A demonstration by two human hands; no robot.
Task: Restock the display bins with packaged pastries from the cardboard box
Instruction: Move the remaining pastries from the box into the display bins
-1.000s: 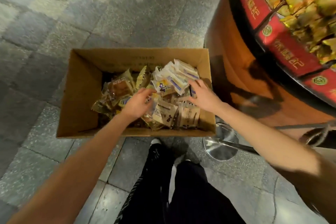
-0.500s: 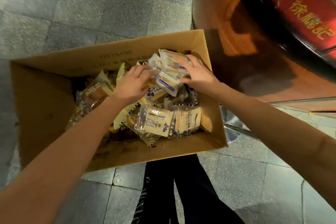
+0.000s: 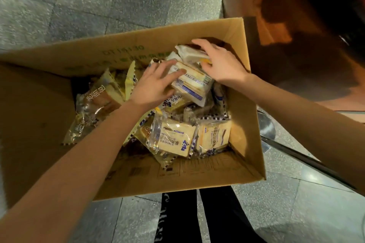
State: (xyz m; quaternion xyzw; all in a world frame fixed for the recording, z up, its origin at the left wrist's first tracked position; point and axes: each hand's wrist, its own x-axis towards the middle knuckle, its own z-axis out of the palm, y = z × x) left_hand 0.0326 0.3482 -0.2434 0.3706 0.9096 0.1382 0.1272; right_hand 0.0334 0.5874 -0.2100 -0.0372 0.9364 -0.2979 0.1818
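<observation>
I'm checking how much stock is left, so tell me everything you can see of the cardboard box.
The cardboard box is plain brown corrugated board, open at the top, with faint print on its inner walls. It sits on the grey stone floor beside a wooden display stand. Packaged pastries lie heaped across its middle and right; its left part shows bare cardboard. The left hand and right hand reach inside, gripping white-wrapped packs near the far right corner.

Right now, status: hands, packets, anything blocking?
Left grip and right grip both clasp white packet stack. Stack inside cardboard box, atop loose packets. Nothing over it.
</observation>
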